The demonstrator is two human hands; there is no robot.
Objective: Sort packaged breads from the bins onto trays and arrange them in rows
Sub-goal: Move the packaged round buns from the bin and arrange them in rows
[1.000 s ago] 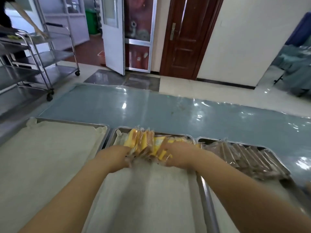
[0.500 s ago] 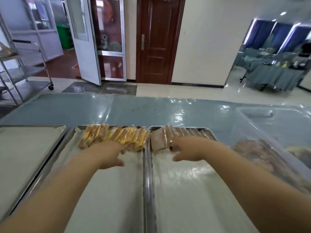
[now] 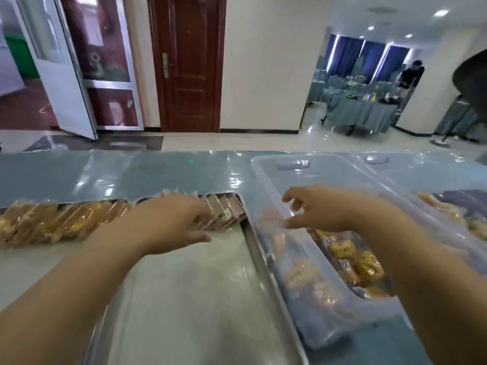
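A row of brown packaged breads [image 3: 224, 212] leans along the far edge of a paper-lined metal tray [image 3: 258, 256]. My left hand [image 3: 171, 222] rests against that row with fingers spread. To the left, yellow packaged breads [image 3: 60, 222] stand in a row on a neighbouring tray. A clear plastic bin [image 3: 324, 320] sits right of the tray and holds several yellow and orange bread packs [image 3: 350, 256]. My right hand [image 3: 324, 209] hovers over the bin's near wall, fingers loosely spread, holding nothing.
A second clear bin [image 3: 427, 180] with more packs stands at the far right. The table [image 3: 126, 175] is covered with shiny blue-grey plastic. Beyond it are a brown door [image 3: 187, 64], an open white door [image 3: 60, 67], and a person [image 3: 411, 77] far off.
The view has swung right. My left hand moved from the yellow row to the brown row. My right hand left the brown row and now hangs over the clear bin.
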